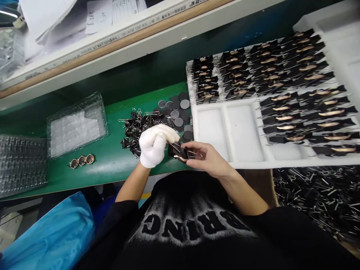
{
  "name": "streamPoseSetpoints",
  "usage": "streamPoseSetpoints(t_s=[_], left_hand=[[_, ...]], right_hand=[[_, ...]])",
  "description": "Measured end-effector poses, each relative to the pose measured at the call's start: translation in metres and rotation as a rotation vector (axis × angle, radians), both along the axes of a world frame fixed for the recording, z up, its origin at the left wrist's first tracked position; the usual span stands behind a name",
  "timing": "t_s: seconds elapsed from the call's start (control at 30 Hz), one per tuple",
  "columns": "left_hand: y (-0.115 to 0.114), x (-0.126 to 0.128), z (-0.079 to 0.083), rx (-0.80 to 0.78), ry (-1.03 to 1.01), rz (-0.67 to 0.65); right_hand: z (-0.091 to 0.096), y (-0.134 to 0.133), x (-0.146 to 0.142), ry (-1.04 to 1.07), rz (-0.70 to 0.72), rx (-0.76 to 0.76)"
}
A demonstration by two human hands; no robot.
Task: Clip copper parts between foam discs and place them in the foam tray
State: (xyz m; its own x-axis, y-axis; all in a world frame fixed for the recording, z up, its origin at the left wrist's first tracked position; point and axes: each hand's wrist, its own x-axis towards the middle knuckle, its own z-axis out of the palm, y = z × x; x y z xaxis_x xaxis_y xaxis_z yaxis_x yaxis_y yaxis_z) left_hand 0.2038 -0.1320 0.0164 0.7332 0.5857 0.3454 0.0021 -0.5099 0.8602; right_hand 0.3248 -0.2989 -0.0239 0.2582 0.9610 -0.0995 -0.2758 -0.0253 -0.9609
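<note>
So a small black binder clip with thin wire handles (180, 152) is being held right over the front edge of the green bench mat (112, 165), just above the lap. It's pinched in the fingers of the bare right hand (206, 159), while the white-gloved left hand (154, 145) is clenched into a fist around the clip's other side, seemingly squeezing the handles; what's clamped inside can't really be made out, though something coppery shows at the bottom.

Right behind the hands a loose heap of black binder clips (137, 129) is piled on the mat, touching a scatter of flat dark grey round discs (178, 110). Further left, three small copper-ringed coils (81, 160) are lined up, with a clear plastic blister tray (77, 125) behind them.

To the right, a white foam tray with rectangular pockets (247, 159) is butted up near the discs, mostly filled with rows of clipped assemblies (295, 78); a couple of near pockets are bare.

What could go sideways, probably: the clip is sprung, so if the gloved grip slips it could snap shut crooked or get flicked off the bench edge into the lap. The heap could also be snagged by a wire handle. Open room is tight: mostly the bare mat strip left of the hands.
</note>
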Motion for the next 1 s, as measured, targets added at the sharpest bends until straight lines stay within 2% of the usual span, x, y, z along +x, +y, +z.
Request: streamPoseSetpoints(t_s=[0.1, 0.17, 0.27, 0.37, 0.53, 0.63, 0.77, 0.87, 0.93, 1.0], left_hand=[[0.000, -0.001, -0.003, -0.205, 0.028, -0.099], [-0.002, -0.001, -0.006, -0.259, 0.198, -0.130], [-0.005, -0.001, -0.010, -0.175, 0.376, -0.102], [-0.006, -0.001, -0.008, -0.132, 0.422, -0.067], [-0.009, 0.000, 0.006, -0.027, 0.567, -0.254], [-0.018, 0.007, 0.004, -0.011, 0.583, -0.334], [-0.050, 0.033, -0.010, -0.040, 0.565, -0.476], [-0.093, 0.072, -0.021, -0.004, 0.486, -0.641], [-0.127, 0.104, -0.029, 0.148, 0.430, -0.683], [-0.159, 0.136, -0.038, 0.308, 0.395, -0.657]], right_hand=[[0.001, -0.005, 0.000, -0.130, -0.219, -0.027], [0.001, -0.007, -0.003, -0.195, -0.281, -0.016], [-0.001, -0.009, -0.006, -0.187, -0.279, 0.018], [-0.004, -0.011, -0.004, -0.114, -0.308, 0.007], [-0.006, -0.025, 0.011, -0.068, -0.286, 0.004], [-0.006, -0.043, 0.026, -0.147, -0.282, -0.022], [0.003, -0.090, 0.055, -0.462, -0.414, -0.066], [0.017, -0.139, 0.086, -0.778, -0.401, -0.100], [0.023, -0.173, 0.110, -1.009, -0.425, -0.160], [0.021, -0.201, 0.133, -1.236, -0.512, -0.212]])
